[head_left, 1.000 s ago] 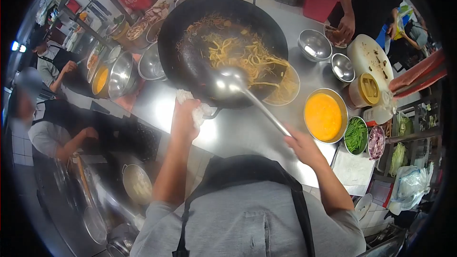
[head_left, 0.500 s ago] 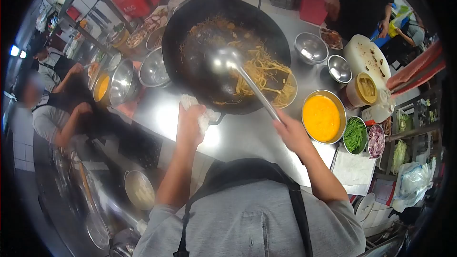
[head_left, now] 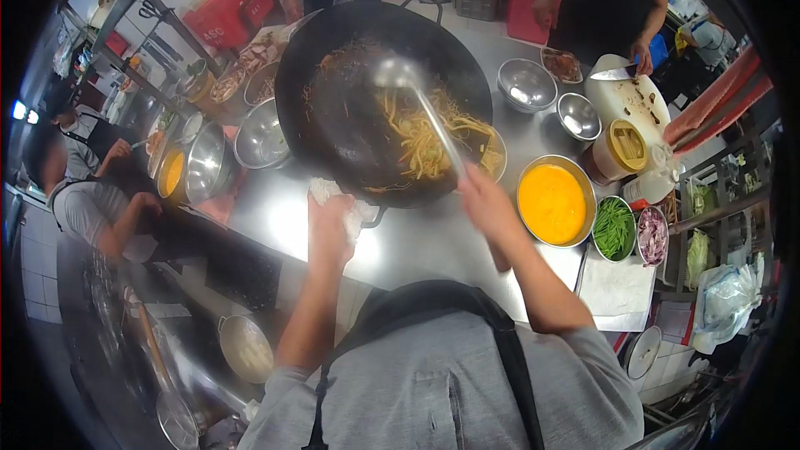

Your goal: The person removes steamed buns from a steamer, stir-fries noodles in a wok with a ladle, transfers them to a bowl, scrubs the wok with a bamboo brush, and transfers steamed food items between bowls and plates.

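My left hand is closed round a folded white cloth at the near handle of a large black wok. In my right hand is the handle of a metal ladle, which reaches over the wok. Its bowl end is blurred above the wok's inside. Yellow noodles lie in the right part of the wok, and steam hangs over it. Against the wok's right rim sits a round dish with some noodles in it, partly hidden by the wok.
Right of my hand stand bowls of yellow liquid, cut green vegetable and chopped purple-white pieces. Metal bowls flank the wok. A co-worker's hand holds a knife over a white board. Other people stand at left and back.
The ladle and my right hand have moved slightly left, and the ladle's bowl is higher in view. The noodles in the wok have shifted. My left hand keeps its hold on the cloth.
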Tool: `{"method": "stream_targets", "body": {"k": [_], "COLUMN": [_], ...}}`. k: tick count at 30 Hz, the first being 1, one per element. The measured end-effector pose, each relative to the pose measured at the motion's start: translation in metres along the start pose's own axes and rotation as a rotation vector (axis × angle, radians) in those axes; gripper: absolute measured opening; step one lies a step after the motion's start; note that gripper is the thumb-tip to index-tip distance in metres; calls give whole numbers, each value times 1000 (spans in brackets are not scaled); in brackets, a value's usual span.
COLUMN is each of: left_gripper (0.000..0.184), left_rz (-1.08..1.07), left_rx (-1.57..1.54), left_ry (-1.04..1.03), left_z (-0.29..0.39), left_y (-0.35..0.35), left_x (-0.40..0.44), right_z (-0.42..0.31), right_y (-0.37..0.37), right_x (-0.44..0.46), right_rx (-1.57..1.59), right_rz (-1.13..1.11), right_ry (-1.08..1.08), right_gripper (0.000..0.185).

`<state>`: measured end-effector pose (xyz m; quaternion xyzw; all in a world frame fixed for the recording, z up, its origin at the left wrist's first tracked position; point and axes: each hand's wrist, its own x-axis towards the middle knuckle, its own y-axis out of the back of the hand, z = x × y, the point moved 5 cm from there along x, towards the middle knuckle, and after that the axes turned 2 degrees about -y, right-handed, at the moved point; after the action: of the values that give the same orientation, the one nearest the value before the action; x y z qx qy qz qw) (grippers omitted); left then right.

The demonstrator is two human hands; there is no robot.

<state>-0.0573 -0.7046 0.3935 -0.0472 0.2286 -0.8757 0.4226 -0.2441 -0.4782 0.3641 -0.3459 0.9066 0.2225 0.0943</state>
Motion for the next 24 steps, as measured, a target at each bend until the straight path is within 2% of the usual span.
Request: {"method": "stream_targets", "body": {"k": [3,6,8,9,13,16,18,21,24], "left_gripper": [43,42,43,43,44,42,40,40,42], "left_rz": [23,32,48,44,6,20,54,71,121], "left_rx": [-10,6,38,26,0,14,24,75,62], "left_ry": [32,59,44,42,16,-9,-26,-61,-72], "left_z": [-5,-10,-8,-9,-9,-3,-3,-8,-15], "left_y": [6,13,9,8,2,-7,-7,-9,-5], "left_x": [7,13,13,10,6,8,12,26,38], "right_z": [73,107,59,35,12,48,66,102,89], "right_y": [-2,53,94,100,74,33,20,31,67], "right_x": [-68,-98,-99,-91,-18,-20,-65,-106,-116], "right_rx": [-174,-276,-570,-588,-333,-151,-70,-282,-389], "right_rz": [61,139,263,262,251,190,127,212,233], "right_ry": [83,56,159,133,227,73,-82,125,116], "right_gripper": [49,49,48,49,45,46,47,48,47]}}
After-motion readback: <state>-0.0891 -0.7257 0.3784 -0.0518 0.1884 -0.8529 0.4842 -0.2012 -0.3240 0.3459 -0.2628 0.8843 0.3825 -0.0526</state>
